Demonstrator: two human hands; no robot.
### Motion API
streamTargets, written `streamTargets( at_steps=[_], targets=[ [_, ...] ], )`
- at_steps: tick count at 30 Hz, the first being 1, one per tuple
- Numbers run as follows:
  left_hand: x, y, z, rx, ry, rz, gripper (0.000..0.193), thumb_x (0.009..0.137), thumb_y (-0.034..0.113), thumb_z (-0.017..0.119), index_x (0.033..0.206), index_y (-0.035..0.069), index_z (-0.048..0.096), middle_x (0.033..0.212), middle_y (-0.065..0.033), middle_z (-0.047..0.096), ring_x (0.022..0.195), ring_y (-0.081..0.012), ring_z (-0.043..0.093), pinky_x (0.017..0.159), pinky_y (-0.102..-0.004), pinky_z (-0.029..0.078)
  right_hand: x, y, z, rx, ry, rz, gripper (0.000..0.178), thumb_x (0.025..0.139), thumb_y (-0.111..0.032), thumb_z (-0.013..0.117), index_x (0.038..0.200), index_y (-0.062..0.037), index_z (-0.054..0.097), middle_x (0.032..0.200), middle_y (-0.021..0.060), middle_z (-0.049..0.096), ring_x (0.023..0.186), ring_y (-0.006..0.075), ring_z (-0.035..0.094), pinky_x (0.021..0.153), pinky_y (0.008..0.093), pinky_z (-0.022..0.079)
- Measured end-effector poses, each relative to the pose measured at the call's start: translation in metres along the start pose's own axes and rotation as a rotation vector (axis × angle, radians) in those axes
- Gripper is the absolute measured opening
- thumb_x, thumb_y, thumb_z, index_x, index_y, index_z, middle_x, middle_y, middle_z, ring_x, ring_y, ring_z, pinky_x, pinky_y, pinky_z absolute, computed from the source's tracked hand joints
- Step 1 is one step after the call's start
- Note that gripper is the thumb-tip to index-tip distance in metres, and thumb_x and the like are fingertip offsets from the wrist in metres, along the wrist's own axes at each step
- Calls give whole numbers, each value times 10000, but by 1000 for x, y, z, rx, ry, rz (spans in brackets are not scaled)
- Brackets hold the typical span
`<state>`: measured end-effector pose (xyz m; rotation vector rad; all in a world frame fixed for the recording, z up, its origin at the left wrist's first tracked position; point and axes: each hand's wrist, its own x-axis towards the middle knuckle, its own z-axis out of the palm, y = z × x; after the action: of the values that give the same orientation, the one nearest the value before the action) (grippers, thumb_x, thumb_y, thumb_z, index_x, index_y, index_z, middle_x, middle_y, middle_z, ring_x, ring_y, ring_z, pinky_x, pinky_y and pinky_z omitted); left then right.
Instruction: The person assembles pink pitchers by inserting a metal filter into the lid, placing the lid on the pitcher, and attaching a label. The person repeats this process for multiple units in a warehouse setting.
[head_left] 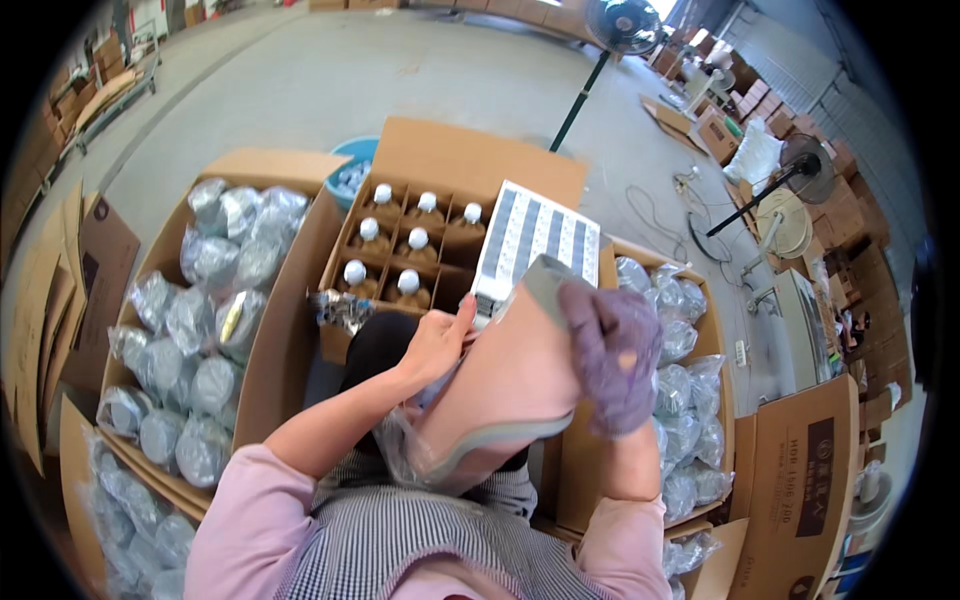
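A tall, flat-sided tan paperboard sleeve with a grey rim [510, 375] is held tilted over the lap, its top end pointing up and away toward the divided carton. Its lower end sits inside a crinkled clear plastic bag [400, 450]. The bare left hand [437, 343] presses its left face; the purple-gloved right hand [612, 352] grips its upper right edge.

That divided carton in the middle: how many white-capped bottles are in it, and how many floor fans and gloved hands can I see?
White-capped bottles in the divided carton: 7
Floor fans: 2, the other to the right
Gloved hands: 1, the right hand; the left hand is bare
Total: 10
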<state>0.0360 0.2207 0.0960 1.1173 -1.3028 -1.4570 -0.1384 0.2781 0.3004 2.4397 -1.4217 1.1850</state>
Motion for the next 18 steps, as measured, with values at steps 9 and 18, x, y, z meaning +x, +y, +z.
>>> streamTargets(
  at_steps=[9, 18],
  targets=[
    [51, -7, -1, -308, -426, -197, 617, 998, 518, 436, 839, -23, 686, 774, -57, 603, 750, -125, 535, 674, -313, 436, 24, 19, 28, 813, -125, -299, 247, 747, -280, 758, 728, -35, 723, 715, 115, 714, 601, 215, 653, 702, 325, 534],
    [56, 16, 17, -589, -298, -171, 626, 1004, 534, 377, 1049, -14, 676, 1086, -148, 603, 1056, -187, 533, 890, -347, 430, 30, 63, 24, 766, -201, 19, 411, 864, -367, 540, 805, -9, 731, 796, 147, 703, 795, 291, 679, 854, 416, 518]
  ],
)
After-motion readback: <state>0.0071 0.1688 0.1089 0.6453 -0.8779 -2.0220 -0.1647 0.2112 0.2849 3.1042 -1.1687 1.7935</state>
